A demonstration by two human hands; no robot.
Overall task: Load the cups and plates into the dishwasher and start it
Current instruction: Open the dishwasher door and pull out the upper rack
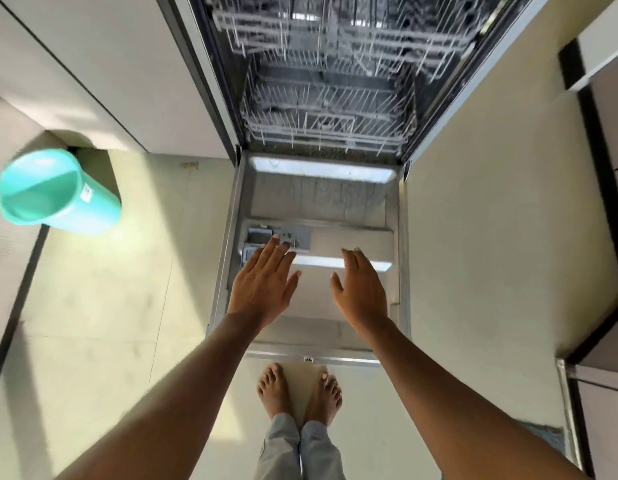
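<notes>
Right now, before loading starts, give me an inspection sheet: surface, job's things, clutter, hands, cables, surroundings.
Surface: dishwasher door lies open and flat, with nothing on it.
Job's things: lower rack and upper rack are pushed in; no cups or plates seen anywhere.
Clutter: teal container stands left of the dishwasher.
Hands: left hand and right hand are open over the door, holding nothing.
Cables: nothing seen.
Surroundings: pale floor, cabinets on both sides, bare feet at the door's edge.
</notes>
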